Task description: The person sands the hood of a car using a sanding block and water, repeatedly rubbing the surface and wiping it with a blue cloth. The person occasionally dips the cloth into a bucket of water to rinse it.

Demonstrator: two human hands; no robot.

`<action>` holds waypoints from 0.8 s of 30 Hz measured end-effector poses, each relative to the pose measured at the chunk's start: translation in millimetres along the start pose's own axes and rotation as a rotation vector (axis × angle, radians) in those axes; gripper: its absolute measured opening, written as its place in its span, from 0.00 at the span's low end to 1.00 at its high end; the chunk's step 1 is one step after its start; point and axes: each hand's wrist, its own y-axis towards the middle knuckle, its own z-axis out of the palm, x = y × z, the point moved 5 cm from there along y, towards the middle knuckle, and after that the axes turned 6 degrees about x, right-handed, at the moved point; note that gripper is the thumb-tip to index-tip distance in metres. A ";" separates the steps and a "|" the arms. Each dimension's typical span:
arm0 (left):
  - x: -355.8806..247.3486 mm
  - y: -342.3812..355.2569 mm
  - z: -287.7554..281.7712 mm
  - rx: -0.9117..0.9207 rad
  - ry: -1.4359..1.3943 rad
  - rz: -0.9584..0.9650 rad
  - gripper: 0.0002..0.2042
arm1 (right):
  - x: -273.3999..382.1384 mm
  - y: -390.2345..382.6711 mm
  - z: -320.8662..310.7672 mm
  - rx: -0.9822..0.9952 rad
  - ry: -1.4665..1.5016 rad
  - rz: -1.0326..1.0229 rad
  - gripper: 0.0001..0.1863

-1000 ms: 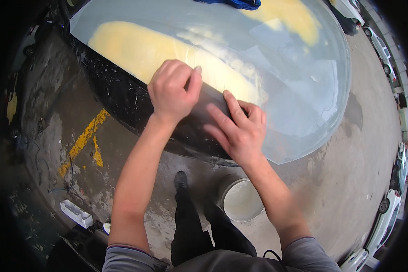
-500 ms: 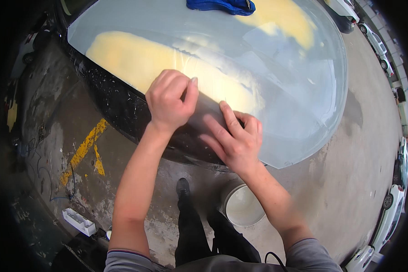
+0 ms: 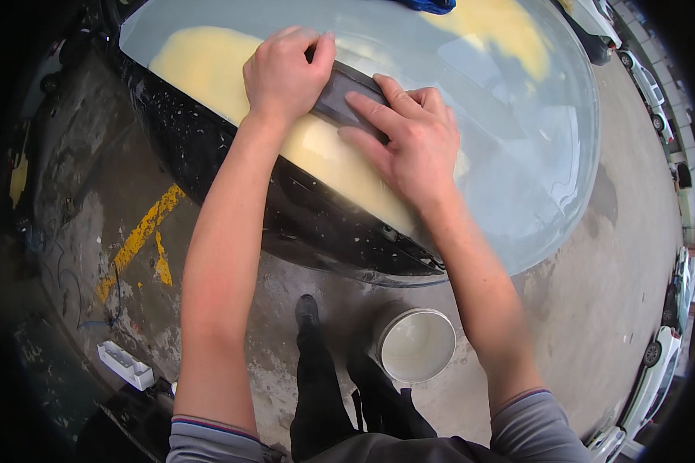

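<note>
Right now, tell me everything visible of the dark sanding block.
The dark sanding block is long and narrow, dark grey, with a darker strip along its far edge; the material looks matte, rubbery perhaps. It lies slantwise across the car hood, over the pale yellow patch, right end nearer the person. The left hand grips its left end; the right hand holds the other. Both ends are hidden.

The block [image 3: 340, 92] lay on the hood [image 3: 510, 177] before me, my left hand [image 3: 282, 73] at its left end, my right hand [image 3: 421, 143] at its right. A cloth [image 3: 438, 6] lay farther ahead; a bucket [image 3: 417, 320] stood right of my left foot [image 3: 306, 310].
</note>
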 end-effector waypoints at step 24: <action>14.6 -14.5 -8.3 -0.047 -0.008 0.019 0.16 | 11.3 -2.5 11.7 -0.031 0.017 -0.026 0.25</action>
